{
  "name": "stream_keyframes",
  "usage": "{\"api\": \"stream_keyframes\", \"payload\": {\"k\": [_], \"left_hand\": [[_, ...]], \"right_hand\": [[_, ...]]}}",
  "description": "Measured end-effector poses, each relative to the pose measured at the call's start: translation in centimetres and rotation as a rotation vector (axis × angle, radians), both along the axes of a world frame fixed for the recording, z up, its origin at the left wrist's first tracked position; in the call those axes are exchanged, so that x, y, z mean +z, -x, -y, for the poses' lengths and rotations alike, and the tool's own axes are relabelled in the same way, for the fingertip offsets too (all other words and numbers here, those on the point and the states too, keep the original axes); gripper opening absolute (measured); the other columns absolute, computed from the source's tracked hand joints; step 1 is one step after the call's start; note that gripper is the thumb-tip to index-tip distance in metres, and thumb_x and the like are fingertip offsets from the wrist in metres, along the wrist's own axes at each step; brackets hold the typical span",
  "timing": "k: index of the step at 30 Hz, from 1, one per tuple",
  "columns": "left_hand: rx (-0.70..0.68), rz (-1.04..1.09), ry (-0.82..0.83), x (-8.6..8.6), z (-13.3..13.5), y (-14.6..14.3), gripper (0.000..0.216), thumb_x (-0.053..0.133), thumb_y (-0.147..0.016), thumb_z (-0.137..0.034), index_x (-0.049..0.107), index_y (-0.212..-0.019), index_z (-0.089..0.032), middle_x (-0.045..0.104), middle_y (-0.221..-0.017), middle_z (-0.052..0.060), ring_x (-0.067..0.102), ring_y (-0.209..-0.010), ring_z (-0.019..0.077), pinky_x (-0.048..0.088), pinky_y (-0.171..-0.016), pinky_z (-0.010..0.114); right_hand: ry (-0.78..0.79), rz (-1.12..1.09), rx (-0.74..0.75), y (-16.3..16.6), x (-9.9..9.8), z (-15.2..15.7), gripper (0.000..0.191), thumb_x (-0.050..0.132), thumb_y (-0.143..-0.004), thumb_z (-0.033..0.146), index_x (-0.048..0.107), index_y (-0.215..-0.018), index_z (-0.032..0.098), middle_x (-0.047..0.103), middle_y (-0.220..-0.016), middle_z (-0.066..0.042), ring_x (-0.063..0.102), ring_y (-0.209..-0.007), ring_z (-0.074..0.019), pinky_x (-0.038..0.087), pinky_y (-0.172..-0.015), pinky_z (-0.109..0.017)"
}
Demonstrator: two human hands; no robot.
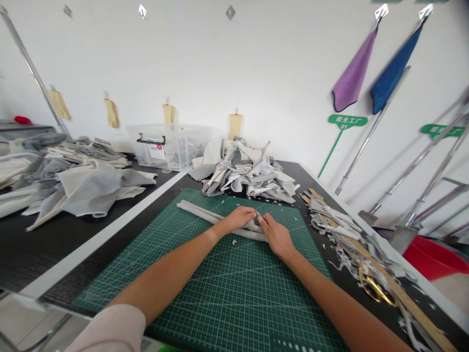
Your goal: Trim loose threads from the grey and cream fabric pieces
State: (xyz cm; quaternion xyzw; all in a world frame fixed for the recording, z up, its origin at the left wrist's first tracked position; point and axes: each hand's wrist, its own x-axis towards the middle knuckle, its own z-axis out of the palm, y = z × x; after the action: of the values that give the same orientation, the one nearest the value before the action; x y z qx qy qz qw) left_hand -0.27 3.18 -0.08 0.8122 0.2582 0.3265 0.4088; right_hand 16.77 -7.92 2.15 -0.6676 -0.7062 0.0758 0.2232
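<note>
The left hand (pixel 238 218) and right hand (pixel 277 236) meet, seemingly pinching a rolled grey fabric strip (pixel 198 211) on the green cutting mat (pixel 227 293).

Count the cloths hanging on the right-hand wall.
2: a purple cloth and, just right of it, a blue cloth, both hanging high on the wall. More could hang past the frame's edge.

matt green plastic cutting mat (pixel 205 274), soft grey cloth (pixel 198 211), smooth wooden ruler (pixel 414 308), glossy metal scissors (pixel 372 288)
</note>
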Motion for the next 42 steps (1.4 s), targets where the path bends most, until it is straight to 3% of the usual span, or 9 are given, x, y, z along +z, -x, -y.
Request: {"api": "stream_keyframes", "payload": {"k": [42], "left_hand": [[0.034,-0.016,-0.044,0.46,0.67,0.17,0.036,0.046,-0.092,-0.040,0.068,-0.084,-0.014,0.064,-0.077,0.001,0.055,-0.075,0.0143,0.041,-0.071,0.023]], "right_hand": [[-0.072,-0.240,0.048,0.03,-0.36,-0.20,0.039,0.031,-0.101,0.053,0.050,-0.083,0.024,0.056,-0.069,0.003,0.052,-0.062,-0.0154,0.025,-0.059,-0.026]]}}
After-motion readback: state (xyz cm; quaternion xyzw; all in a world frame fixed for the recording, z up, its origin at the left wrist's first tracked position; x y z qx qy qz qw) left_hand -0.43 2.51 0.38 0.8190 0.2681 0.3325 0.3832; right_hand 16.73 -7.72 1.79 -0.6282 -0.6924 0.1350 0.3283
